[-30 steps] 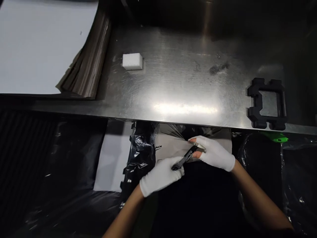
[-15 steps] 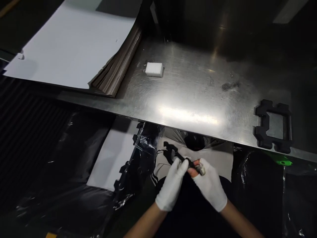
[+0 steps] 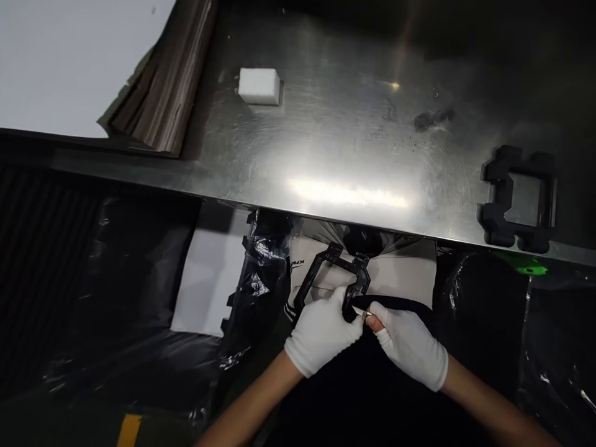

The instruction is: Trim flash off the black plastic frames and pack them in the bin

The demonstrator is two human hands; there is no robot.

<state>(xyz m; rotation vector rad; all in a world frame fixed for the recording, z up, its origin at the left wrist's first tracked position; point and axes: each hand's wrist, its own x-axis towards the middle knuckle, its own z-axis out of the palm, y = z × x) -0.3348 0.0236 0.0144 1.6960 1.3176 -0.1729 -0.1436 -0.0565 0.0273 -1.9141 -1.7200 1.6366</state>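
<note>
My left hand [image 3: 323,331], in a white glove, grips the lower part of a black angular frame [image 3: 362,271] held over my lap. My right hand [image 3: 407,341], gloved in white with bare fingertips, pinches a small pointed metal blade [image 3: 362,311]. The blade's tip points left, close to the frame's lower right part; whether it touches cannot be made out. Part of the frame is hidden behind my left hand.
On the metal table [image 3: 326,143] are a white block [image 3: 259,86], another black frame [image 3: 496,198] at the right and a paper-topped stack [image 3: 158,81] at the left. Black plastic-wrapped bundles [image 3: 135,279] flank my lap. A green piece [image 3: 531,267] lies below the table's edge.
The black frame has turned so its opening faces the camera. My left hand has spread lower over it, and the blade now shows in my right hand. The view has shifted, enlarging the table items.
</note>
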